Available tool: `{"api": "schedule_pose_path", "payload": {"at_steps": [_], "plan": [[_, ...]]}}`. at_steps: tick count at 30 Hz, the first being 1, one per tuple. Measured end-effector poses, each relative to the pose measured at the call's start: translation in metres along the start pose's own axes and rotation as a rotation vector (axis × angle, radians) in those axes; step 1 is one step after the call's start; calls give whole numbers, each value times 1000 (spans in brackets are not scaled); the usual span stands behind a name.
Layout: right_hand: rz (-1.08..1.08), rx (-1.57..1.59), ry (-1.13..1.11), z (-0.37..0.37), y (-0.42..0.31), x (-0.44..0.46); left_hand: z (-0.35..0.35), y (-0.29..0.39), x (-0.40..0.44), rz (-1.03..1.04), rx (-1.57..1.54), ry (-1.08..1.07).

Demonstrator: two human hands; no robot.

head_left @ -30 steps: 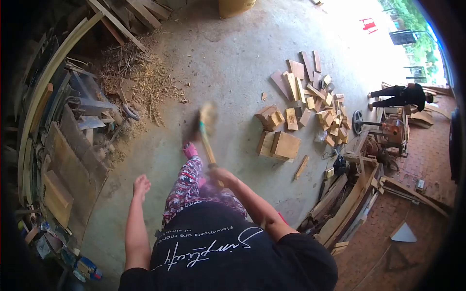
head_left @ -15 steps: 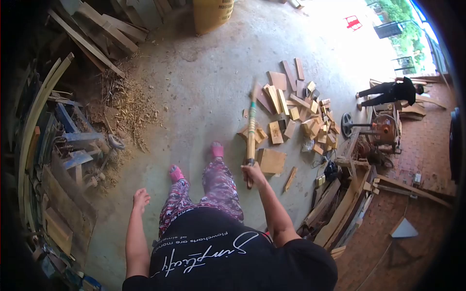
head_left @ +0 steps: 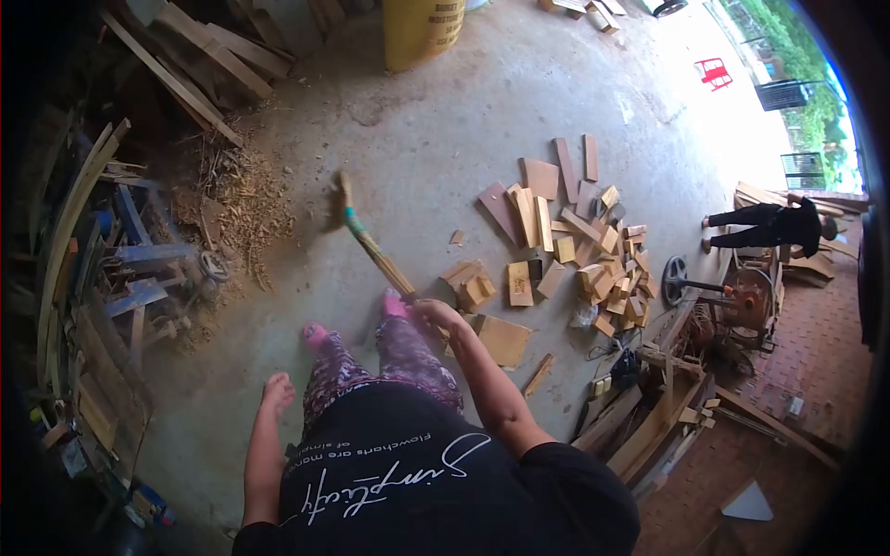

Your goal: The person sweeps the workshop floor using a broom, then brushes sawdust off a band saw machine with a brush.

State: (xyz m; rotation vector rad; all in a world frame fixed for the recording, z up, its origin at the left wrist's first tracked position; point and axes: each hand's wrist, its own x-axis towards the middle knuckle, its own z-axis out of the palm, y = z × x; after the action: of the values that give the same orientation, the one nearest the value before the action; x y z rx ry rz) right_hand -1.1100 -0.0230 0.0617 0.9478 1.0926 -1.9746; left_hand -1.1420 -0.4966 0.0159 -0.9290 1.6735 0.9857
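A broom (head_left: 378, 255) is held by its near end in the right hand (head_left: 434, 317), whose fingers are wrapped round the handle and partly hidden by the back of the hand. The broom is slanted forward and to the left across the concrete floor (head_left: 426, 120), and its shaft is crossed by a green band near the far end. The tip is placed just beside a spread of wood shavings (head_left: 255, 218); whether the floor is touched by it cannot be told. The left hand (head_left: 277, 394) is held low at the side, half open, with the fingers loosely curled. Pink shoes (head_left: 394, 304) are worn on the feet, between the two hands. To the right, wooden blocks (head_left: 612, 278) are heaped on the floor, and a larger block (head_left: 502, 340) can be seen near the right forearm. A yellow bin (head_left: 417, 42) is seen ahead, and another person (head_left: 751, 225) in dark clothes is seen far to the right.
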Motion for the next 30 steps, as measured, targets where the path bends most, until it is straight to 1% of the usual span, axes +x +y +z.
{"api": "schedule_pose_path", "payload": {"at_steps": [2,3,4,6,7,9,12,14,15,16,17,18,21,22,23,24,26,27,28,30], "plan": [[-74,-12,55,0,-11,-35,21,36,5,107,-42,-27],[-73,-12,58,0,-17,-57,31,55,2,162,-66,-29],[-110,-13,107,-3,-21,-80,40,73,-3,161,-63,-32],[-195,23,214,-20,-12,-109,57,103,-15,288,-76,-52],[-241,59,272,-32,-1,-118,63,111,-19,292,-74,-54],[-130,-45,488,-69,30,-121,72,123,-24,305,-38,-66],[-109,-13,535,-116,44,-125,72,113,-16,284,-31,-59],[86,17,557,-169,56,-90,68,101,-16,254,-23,-45],[123,275,426,-171,39,-85,67,95,-15,223,-16,-36],[-334,-449,362,-181,44,-62,65,88,-14,221,-18,-34],[-786,-1170,244,-189,52,-34,63,81,-13,182,-1,-11],[-655,-1361,272,-171,43,-13,61,76,-11,143,16,12],[-638,-1281,275,-99,30,47,57,62,-9,108,-20,50],[-449,-915,191,-66,9,37,58,58,-9,107,-19,54],[-275,-430,168,-32,-15,25,59,57,-8,102,-28,42],[-133,-40,229,4,-40,12,61,58,-8,102,-41,29],[64,291,14,-2,-55,14,66,66,-11,122,-57,25],[146,594,-201,-22,-51,33,68,71,-13,134,-69,19],[114,614,-283,-29,-62,26,70,75,-13,141,-78,20],[149,598,-223,-30,-85,-11,73,85,-12,170,-69,10]]}}
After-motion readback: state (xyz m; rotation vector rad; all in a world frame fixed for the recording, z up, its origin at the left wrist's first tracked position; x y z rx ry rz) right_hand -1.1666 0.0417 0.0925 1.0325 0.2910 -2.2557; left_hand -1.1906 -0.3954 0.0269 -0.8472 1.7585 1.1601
